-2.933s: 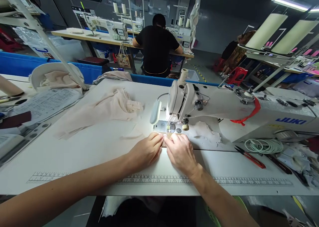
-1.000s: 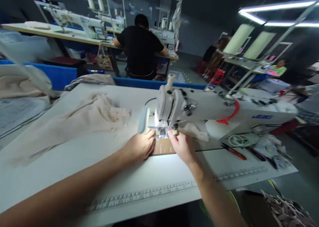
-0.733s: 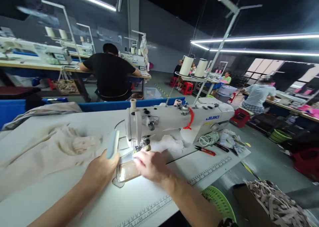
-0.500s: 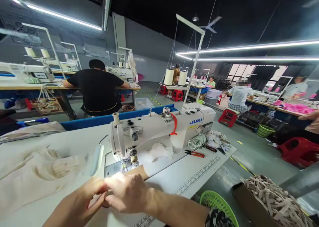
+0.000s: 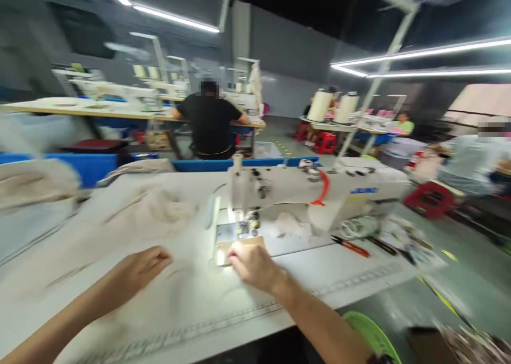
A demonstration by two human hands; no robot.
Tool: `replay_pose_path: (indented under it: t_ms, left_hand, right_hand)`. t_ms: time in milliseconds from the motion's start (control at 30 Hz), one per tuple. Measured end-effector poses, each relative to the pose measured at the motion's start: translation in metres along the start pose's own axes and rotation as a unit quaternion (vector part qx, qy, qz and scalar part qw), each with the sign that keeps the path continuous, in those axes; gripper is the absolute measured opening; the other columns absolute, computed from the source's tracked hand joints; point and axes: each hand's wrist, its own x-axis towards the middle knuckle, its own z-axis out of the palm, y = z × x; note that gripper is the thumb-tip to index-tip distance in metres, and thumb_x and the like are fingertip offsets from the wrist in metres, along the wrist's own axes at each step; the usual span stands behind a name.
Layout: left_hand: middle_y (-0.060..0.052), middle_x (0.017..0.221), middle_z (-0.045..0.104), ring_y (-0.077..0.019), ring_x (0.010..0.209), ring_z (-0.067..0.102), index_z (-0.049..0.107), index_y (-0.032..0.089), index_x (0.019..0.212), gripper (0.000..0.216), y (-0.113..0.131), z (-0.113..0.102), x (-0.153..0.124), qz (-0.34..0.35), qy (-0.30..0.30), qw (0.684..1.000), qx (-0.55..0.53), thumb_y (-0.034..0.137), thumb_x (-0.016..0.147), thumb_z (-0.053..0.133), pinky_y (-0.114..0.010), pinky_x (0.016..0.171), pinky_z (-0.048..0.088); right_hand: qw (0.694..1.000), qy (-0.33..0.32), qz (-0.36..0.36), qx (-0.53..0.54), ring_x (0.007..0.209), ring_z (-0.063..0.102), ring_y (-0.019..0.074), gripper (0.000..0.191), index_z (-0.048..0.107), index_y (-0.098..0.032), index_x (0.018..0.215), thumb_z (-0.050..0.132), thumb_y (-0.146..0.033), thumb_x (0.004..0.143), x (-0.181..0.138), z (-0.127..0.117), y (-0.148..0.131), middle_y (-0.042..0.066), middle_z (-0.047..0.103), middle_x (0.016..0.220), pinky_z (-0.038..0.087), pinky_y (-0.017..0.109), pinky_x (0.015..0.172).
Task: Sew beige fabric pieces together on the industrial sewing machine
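Note:
My left hand hovers over the white table, left of the sewing machine, its fingers curled together. No object shows in it. My right hand is in front of the machine's needle area, fingers closed at the edge of a tan, card-like piece. Whether those fingers hold anything small is hidden. Pale cream cloth lies rumpled on the table beyond my left hand. The lit presser foot stands above the metal plate. The picture is smeared by motion.
Red-handled thread snips, coiled white cord and fabric scraps lie at the machine's right end. A green basket stands below the table edge. A person in black sits at a machine ahead.
My hands were together in front of the needle; now they are apart, the left hand off to the left. The view has swung left, showing more of the cream cloth.

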Motion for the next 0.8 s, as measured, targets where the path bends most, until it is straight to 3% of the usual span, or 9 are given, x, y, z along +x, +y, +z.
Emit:
replay_pose_path:
  t_ms: [133,233,333,500,600,800]
  left_hand:
    - [-0.002,0.081,0.073,-0.0226,0.075,0.067,0.06,0.022,0.082,0.025,0.018,-0.012,-0.009,-0.096,-0.022,0.994,0.055,0.039,0.09,0.043,-0.031,0.066,0.046]
    - [-0.006,0.094,0.072,-0.0236,0.088,0.066,0.061,0.02,0.089,0.018,0.017,-0.013,-0.005,-0.049,0.051,0.99,0.119,0.032,0.09,0.048,-0.032,0.071,0.048]
    - [-0.008,0.099,0.07,-0.0239,0.096,0.064,0.064,0.018,0.094,0.016,0.012,-0.011,0.014,0.022,0.129,0.973,0.189,0.023,0.093,0.049,-0.032,0.075,0.051]
    - [-0.012,0.096,0.071,-0.0283,0.096,0.064,0.069,0.017,0.087,0.017,0.0,-0.003,0.053,0.031,0.148,0.948,0.278,0.015,0.089,0.051,-0.037,0.074,0.054]
    - [-0.012,0.094,0.073,-0.027,0.092,0.066,0.07,0.017,0.083,0.028,-0.01,0.001,0.06,0.013,0.134,0.953,0.272,0.015,0.09,0.044,-0.035,0.072,0.054]
    - [-0.011,0.105,0.075,-0.0276,0.099,0.066,0.07,0.02,0.089,0.036,-0.024,-0.002,0.055,0.006,0.144,0.978,0.153,0.03,0.09,0.036,-0.035,0.079,0.053]
  right_hand:
    - [0.996,0.016,-0.028,-0.083,0.071,0.065,0.0205,0.025,0.059,-0.021,0.088,0.036,-0.016,0.098,0.002,0.01,0.01,0.007,0.067,0.084,0.046,0.032,0.062]
    - [0.992,0.04,-0.036,-0.115,0.066,0.063,0.0208,0.022,0.058,-0.023,0.089,0.038,-0.018,0.098,0.003,0.011,0.013,0.006,0.065,0.083,0.045,0.034,0.057]
    - [0.996,0.056,-0.021,-0.064,0.066,0.063,0.0201,0.017,0.057,-0.025,0.086,0.044,-0.02,0.096,0.001,0.002,0.011,0.004,0.065,0.082,0.047,0.034,0.058]
    - [1.0,0.015,0.003,-0.006,0.07,0.064,0.0185,0.011,0.056,-0.026,0.082,0.053,-0.02,0.091,-0.002,-0.013,0.01,0.002,0.064,0.083,0.048,0.032,0.06]
    - [1.0,-0.002,0.01,-0.009,0.069,0.061,0.0166,0.013,0.056,-0.025,0.081,0.051,-0.019,0.092,-0.002,-0.015,0.013,0.001,0.062,0.083,0.046,0.03,0.061]
    - [0.998,-0.014,0.033,0.044,0.074,0.059,0.0147,0.016,0.062,-0.022,0.088,0.048,-0.018,0.093,-0.005,-0.025,0.017,0.001,0.063,0.087,0.046,0.028,0.068]
